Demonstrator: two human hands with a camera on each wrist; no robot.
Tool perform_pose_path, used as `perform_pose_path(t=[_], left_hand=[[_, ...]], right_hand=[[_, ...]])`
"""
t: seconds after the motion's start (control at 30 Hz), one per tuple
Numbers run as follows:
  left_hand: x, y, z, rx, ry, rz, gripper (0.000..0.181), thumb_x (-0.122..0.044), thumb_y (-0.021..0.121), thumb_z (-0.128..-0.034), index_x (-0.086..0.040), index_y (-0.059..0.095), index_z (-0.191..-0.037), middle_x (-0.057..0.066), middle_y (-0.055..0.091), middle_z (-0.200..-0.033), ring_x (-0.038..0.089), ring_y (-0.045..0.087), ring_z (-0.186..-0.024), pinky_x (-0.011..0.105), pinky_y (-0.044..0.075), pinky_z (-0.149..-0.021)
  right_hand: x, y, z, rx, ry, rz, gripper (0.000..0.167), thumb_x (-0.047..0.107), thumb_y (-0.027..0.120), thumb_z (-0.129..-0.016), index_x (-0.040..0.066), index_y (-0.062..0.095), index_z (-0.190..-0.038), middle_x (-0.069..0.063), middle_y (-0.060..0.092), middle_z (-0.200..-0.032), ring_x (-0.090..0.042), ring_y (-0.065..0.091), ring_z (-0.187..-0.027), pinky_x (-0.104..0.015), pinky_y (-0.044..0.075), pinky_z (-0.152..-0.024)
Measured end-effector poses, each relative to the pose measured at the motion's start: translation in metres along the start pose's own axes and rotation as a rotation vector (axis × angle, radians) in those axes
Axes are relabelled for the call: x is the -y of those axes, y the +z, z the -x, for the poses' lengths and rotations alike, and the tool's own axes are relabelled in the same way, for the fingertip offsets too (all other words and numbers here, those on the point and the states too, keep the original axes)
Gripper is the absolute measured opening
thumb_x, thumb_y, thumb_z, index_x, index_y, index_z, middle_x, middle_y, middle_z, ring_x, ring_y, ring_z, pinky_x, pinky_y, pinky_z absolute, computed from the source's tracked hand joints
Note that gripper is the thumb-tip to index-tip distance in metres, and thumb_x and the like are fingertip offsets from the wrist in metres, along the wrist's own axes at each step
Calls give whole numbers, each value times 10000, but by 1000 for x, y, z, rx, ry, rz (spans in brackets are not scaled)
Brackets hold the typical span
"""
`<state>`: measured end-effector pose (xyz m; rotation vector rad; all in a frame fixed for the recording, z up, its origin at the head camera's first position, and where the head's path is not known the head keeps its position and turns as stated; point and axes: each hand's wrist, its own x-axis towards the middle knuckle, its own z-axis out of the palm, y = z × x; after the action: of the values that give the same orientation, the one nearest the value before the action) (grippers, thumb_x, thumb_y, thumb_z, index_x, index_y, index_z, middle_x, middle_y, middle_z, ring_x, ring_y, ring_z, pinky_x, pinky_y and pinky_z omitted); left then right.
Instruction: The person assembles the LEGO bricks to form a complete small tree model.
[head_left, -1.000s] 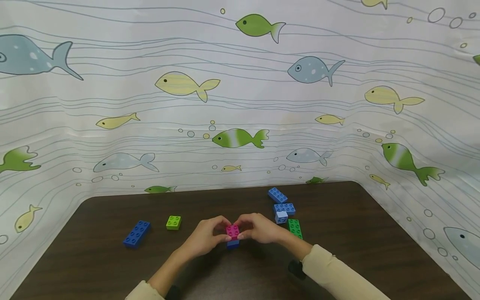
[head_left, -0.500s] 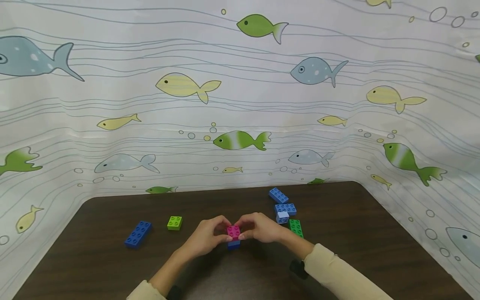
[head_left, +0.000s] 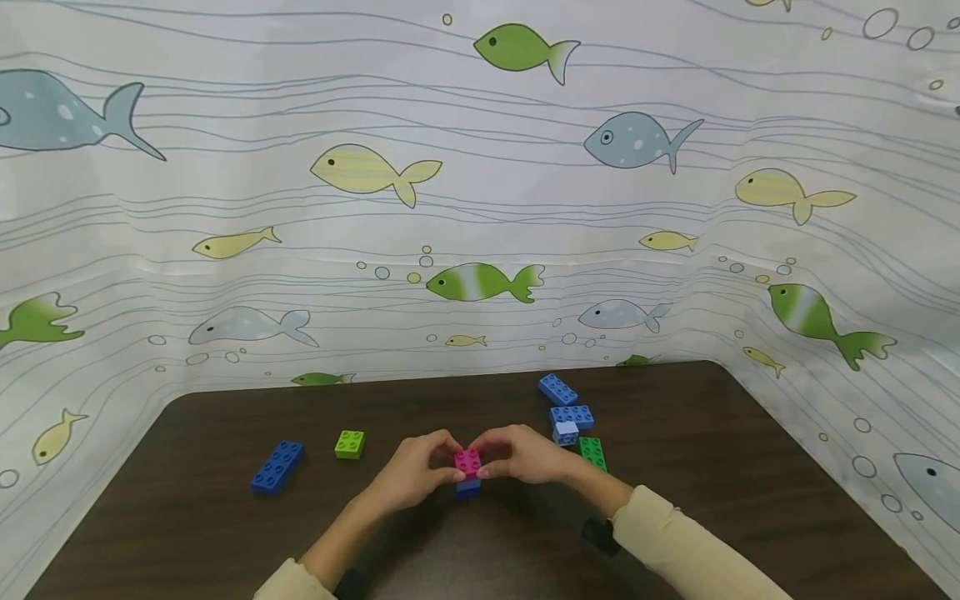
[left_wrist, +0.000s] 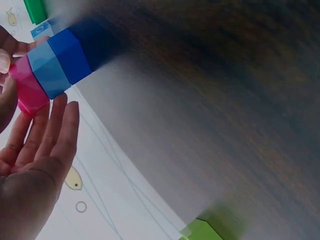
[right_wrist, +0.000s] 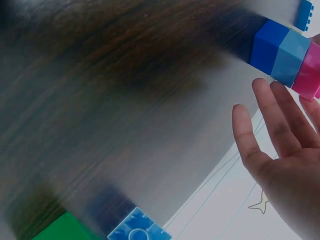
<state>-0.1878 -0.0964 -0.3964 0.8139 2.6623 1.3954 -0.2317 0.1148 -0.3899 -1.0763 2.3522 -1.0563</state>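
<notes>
A pink toy building brick [head_left: 467, 462] tops a small upright stack at the middle of the table. Under it, in the left wrist view, come a light blue brick [left_wrist: 49, 70] and, at the bottom, a dark blue brick [left_wrist: 71, 55]. My left hand [head_left: 411, 473] pinches the pink brick from the left, between thumb and fingertips. From the right, my right hand [head_left: 528, 456] pinches the same brick. In the right wrist view, several fingers of that hand stretch out beside the stack. The pink brick's far side is hidden in the head view.
Left of the stack lie a lime green brick [head_left: 349, 445] and a long dark blue brick [head_left: 277, 467]. To the right are two long blue bricks [head_left: 557, 389], a pale blue brick [head_left: 566, 433] and a green brick [head_left: 592, 453]. A fish-patterned sheet [head_left: 390, 242] borders the dark table [head_left: 712, 475].
</notes>
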Motion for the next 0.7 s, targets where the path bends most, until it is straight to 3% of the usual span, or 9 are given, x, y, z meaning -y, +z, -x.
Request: perform_pose_path(t=[0.17,0.3,0.53,0.7], left_hand=[[-1,0,0,2,-2,-8,195,-68,678,-812,1,581,-966,134,656,-943,288,636,-882,360,521,-695],[-1,0,0,-3,-16,-19,193,-72,679,-812,-6,585,-967,125,657,-941,285,634,-880,367,516,-692],[-1,1,1,-6,-24,-28,205,-79,688,-805,-10,588,-970,117,652,-945,294,627,-883,367,511,-700],[1,1,1,2,-31,-24,211,-80,685,-809,-10,584,-981,123,647,-968,296,623,-904,379,508,-718]], right_hand=[[0,-9,6,0,2,-17,376,124,630,-866,24,550,-1220,-100,623,-1120,-206,591,-1027,-248,480,-802],[-1,-24,15,-17,-4,0,368,141,616,-879,6,543,-1214,-161,618,-1094,-259,591,-1014,-264,487,-788],[-11,-53,38,-50,32,32,330,172,624,-875,40,565,-1172,-154,611,-1071,-293,573,-995,-286,476,-784],[-20,-67,52,-80,77,87,297,167,629,-870,36,588,-1134,-133,607,-1048,-232,572,-929,-301,474,-772]])
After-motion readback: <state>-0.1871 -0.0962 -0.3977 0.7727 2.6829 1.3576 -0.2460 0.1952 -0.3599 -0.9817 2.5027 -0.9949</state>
